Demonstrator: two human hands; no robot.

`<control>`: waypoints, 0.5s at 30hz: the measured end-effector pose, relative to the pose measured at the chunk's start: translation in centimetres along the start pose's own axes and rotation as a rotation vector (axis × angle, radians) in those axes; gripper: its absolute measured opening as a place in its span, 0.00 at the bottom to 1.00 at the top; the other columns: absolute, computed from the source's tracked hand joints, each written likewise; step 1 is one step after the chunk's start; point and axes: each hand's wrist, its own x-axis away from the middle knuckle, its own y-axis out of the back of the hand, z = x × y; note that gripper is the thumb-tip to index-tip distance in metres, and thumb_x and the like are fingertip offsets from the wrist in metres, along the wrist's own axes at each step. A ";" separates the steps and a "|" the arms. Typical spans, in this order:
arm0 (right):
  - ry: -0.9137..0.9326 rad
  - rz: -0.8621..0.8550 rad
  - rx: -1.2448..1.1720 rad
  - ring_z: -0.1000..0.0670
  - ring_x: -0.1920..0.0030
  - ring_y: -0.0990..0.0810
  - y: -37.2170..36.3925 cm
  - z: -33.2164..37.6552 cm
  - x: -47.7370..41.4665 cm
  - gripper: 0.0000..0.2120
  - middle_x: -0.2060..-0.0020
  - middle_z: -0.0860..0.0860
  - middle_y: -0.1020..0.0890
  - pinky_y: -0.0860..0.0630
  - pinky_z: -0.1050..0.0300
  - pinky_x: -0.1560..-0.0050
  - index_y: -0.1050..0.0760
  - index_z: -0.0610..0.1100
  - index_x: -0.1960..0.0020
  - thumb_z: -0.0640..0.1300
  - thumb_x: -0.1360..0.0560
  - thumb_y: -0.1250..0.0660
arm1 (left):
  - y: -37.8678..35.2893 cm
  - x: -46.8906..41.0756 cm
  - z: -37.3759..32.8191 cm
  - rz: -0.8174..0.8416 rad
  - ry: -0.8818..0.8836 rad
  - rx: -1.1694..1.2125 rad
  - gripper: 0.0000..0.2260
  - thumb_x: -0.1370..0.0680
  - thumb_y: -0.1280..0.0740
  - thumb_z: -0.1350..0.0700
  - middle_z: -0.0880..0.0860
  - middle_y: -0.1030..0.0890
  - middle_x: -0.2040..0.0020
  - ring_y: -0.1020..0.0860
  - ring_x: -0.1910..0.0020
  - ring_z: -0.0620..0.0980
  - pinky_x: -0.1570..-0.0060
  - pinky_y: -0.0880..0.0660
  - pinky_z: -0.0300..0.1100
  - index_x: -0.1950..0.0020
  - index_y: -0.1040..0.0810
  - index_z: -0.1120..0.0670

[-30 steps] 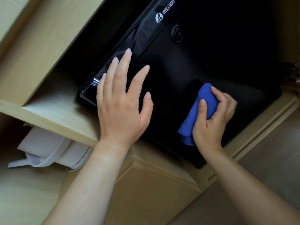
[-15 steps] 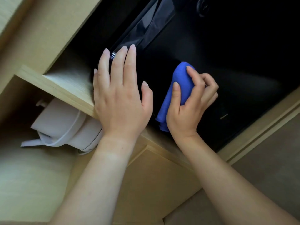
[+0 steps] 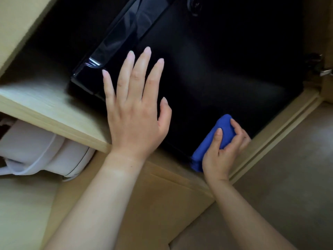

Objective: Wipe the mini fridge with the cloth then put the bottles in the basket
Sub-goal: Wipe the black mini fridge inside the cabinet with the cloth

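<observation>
Your right hand [image 3: 223, 154] just swept the blue cloth [image 3: 226, 123] away from your left hand to the door's bottom corner, 4 o'clock in frame. Its fingers are curled tight round the bunched cloth, pressing it on the black mini fridge [image 3: 225, 74] door. Left hand [image 3: 137, 112] still flat at centre, fingers spread, holding nothing. Looks mid-wipe; door toward 1 o'clock probably still due. Bottles and basket aren't in view.

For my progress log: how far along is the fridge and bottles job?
Done: nothing visibly finished. In hand: the right hand grips the blue cloth against the lower edge of the mini fridge; the left hand lies flat on it. Left: the bottles; no bottle or basket is in view.
</observation>
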 end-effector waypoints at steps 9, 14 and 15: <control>0.016 -0.060 0.082 0.46 0.42 0.32 -1.3 -1.2 -3.4 0.18 0.41 0.41 0.32 0.39 0.61 0.35 0.31 0.40 0.35 0.47 0.22 0.41 | -1.7 -0.3 0.0 -0.026 -0.027 0.006 0.24 0.24 0.37 0.54 0.55 0.37 0.25 0.42 0.26 0.56 0.28 0.59 0.52 0.28 0.32 0.54; -0.129 -0.115 0.010 0.57 0.41 0.35 -1.6 -1.8 -1.4 0.18 0.40 0.50 0.36 0.39 0.65 0.38 0.34 0.42 0.33 0.46 0.21 0.41 | -1.9 -0.2 0.0 -0.036 -0.028 -0.020 0.24 0.24 0.37 0.53 0.54 0.37 0.25 0.42 0.26 0.55 0.28 0.58 0.53 0.28 0.32 0.53; -0.133 -0.106 0.003 0.61 0.42 0.36 -1.7 -1.7 -0.7 0.18 0.40 0.51 0.36 0.41 0.71 0.40 0.34 0.42 0.33 0.46 0.21 0.41 | -1.9 -0.2 0.0 -0.037 -0.029 -0.023 0.23 0.24 0.37 0.53 0.54 0.37 0.25 0.43 0.26 0.55 0.28 0.58 0.53 0.28 0.32 0.53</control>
